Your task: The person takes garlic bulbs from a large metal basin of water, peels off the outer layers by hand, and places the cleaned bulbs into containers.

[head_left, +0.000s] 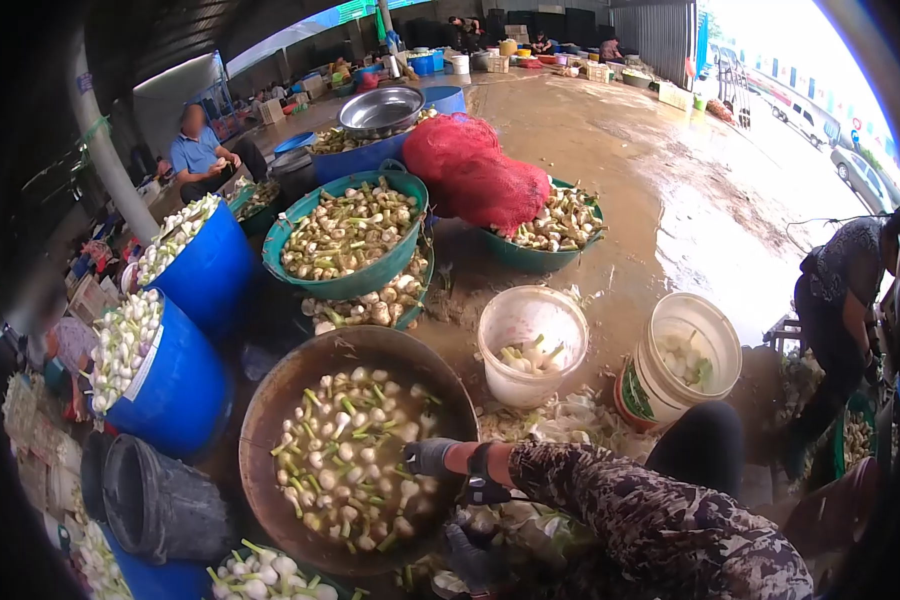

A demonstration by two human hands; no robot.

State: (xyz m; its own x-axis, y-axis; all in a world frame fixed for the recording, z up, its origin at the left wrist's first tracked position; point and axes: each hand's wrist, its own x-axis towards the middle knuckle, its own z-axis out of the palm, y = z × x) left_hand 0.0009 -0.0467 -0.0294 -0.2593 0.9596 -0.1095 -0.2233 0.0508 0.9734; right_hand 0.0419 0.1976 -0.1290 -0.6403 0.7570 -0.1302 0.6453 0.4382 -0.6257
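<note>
Showing dimly at bottom centre, the left hand (473, 558) is leaving its grip unreadable. At lower centre, the right hand (430, 457), grip likewise unclear, is meeting wet garlic bulbs (342, 418) in the basin (263, 440): probably light, firm, slippery, best held by the stem. Beyond, a white bucket (530, 312) is holding several pieces, an upper-centre green tub (355, 285) many.
</note>
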